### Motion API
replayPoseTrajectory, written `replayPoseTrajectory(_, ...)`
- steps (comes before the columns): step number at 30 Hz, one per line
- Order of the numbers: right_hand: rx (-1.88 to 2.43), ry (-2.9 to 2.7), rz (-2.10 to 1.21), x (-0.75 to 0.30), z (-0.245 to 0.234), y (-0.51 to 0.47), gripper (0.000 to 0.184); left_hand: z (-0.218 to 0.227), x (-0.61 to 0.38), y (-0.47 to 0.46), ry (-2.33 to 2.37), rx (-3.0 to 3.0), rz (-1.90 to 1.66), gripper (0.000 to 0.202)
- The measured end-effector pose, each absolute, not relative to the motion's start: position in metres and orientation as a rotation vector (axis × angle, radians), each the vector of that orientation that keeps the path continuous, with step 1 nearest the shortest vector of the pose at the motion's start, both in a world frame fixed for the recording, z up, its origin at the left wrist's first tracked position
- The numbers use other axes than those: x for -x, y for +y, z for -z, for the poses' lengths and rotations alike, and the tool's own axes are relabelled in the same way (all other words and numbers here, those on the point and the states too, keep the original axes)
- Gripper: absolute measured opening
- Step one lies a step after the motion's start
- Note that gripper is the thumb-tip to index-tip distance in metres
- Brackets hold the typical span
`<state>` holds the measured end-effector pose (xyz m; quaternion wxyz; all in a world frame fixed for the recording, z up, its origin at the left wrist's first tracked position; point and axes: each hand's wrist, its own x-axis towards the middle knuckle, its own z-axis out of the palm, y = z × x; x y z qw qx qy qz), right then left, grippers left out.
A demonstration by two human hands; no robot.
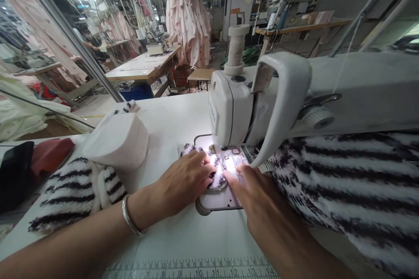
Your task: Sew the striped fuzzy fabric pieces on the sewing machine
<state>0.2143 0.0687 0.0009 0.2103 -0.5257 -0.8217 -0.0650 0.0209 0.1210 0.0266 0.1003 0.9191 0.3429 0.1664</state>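
Note:
A small piece of black-and-white striped plush fabric (216, 179) lies on the needle plate, partly under the head of a white sewing machine (229, 104). My left hand (186, 175), with a bangle at the wrist, presses on this piece with curled fingers, left of the needle area. Close to the piece's right edge is my right hand (257, 189), thumb and forefinger apart and laid down beside the lit presser foot. Its other fingers are largely hidden. The needle tip cannot be made out in the glare.
A large striped plush fabric (353, 183) bunches under the machine arm at right. Left on the table are a white stack of cut pieces (116, 141), striped plush pieces (80, 192) and red and black cloth (50, 157). A ruler tape (196, 269) runs along the front.

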Motion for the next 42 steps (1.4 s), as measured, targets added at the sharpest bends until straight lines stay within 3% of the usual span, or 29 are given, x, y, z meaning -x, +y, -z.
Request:
replayPoseTrajectory(5, 1.383, -2.238, 0.343, -0.194, 0.008, 0.048, 0.056, -0.031, -0.016, 0.129, 0.849, -2.761, -0.447, 0.023)
replayPoseTrajectory(10, 1.45, -2.224, 0.271, -0.196, 0.017, 0.044, 0.056, -0.026, -0.01, 0.13, 0.853, -2.75, -0.477, 0.024)
replayPoseTrajectory(17, 1.397, -2.224, 0.018, -0.213, 0.006, 0.063, 0.047, -0.019, -0.02, 0.118, 1.039, -2.756, -0.519, 0.009)
replayPoseTrajectory(24, 1.508, -2.195, 0.092, -0.2, 0.003, 0.058, 0.059, -0.033, -0.008, 0.119, 0.867, -2.742, -0.434, 0.025)
replayPoseTrajectory(29, 1.538, -2.243, 0.198, -0.204, -0.003, 0.066, 0.059, -0.032, 0.006, 0.118, 0.781, -2.648, -0.434, 0.026)
replayPoseTrajectory(42, 1.542, -2.196, 0.013, -0.199, 0.003, 0.052, 0.06, -0.029, -0.01, 0.104, 0.817, -2.606, -0.488, 0.024)
